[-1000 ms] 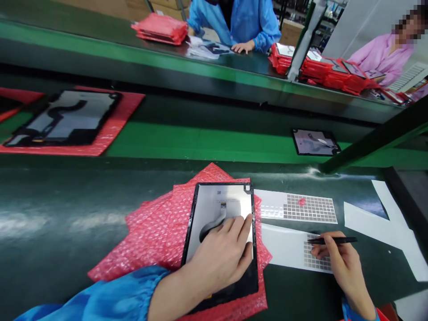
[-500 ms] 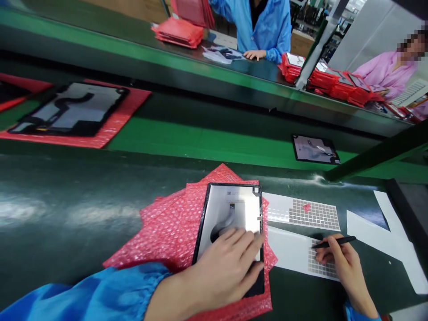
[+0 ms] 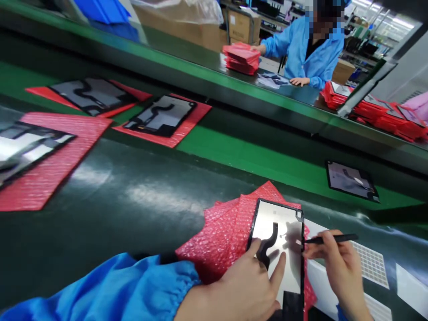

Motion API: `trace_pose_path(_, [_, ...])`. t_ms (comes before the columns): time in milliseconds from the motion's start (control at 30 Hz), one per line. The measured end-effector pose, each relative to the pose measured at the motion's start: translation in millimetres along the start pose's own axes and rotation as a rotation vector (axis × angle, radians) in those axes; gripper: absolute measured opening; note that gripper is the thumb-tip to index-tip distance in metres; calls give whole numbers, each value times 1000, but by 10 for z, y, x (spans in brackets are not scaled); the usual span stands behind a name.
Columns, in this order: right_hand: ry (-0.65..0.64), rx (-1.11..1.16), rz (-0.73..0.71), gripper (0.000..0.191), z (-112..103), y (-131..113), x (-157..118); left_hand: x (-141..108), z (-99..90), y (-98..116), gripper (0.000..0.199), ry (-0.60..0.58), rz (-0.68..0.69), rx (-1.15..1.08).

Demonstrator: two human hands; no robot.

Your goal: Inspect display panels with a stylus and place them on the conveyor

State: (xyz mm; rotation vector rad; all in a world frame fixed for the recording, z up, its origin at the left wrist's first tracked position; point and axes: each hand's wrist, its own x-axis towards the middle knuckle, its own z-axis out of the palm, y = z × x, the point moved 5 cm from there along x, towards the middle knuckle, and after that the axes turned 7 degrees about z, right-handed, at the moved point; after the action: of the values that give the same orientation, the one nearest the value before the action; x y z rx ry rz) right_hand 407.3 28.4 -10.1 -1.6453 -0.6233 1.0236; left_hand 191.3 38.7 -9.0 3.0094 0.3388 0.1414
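A tablet screen panel (image 3: 287,263) with a silvery back, black border and dark ribbon cable (image 3: 266,247) lies on stacked red bubble-wrap bags (image 3: 217,236). My left hand (image 3: 245,285) rests on the panel's lower left with fingers apart, one fingertip at the cable and another on the silver back. Black tweezers (image 3: 334,239) are pinched in my right hand (image 3: 344,267), their tip over the panel's right edge. A small pale piece (image 3: 298,242) shows by that tip; whether the tweezers grip it I cannot tell. My right hand's shadow falls across the panel.
Sheets of small grid stickers (image 3: 371,263) lie to the right, beside white paper (image 3: 413,285). More panels on red bags sit at left (image 3: 160,116), and a lone panel (image 3: 352,180) lies on the green strip. Across the bench, a person in blue (image 3: 307,49) touches stacked red bags (image 3: 241,58).
My right hand has moved the tweezers from the sticker sheet to the panel's right edge. My left hand has shifted lower, baring the cable. The view has swung left.
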Motion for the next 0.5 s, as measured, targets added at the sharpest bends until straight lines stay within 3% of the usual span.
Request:
trace_pose_path(100, [-113,-50,-15,48,698,-39,43,-26,184,-24,82,88,-61,-142])
trace_pose_path(200, [-174,-107,5,50,1063,30,54,-57,277,-77,51,170,-101,-229])
trace_pose_path(333, [-161,-139,29,49,1120,134,77,-94,224,-142,33,231,-120,-290])
trace_pose_path(500, [-155,-151,68,50,1075,160,94,-124,130,-155,34,273,-112,-338])
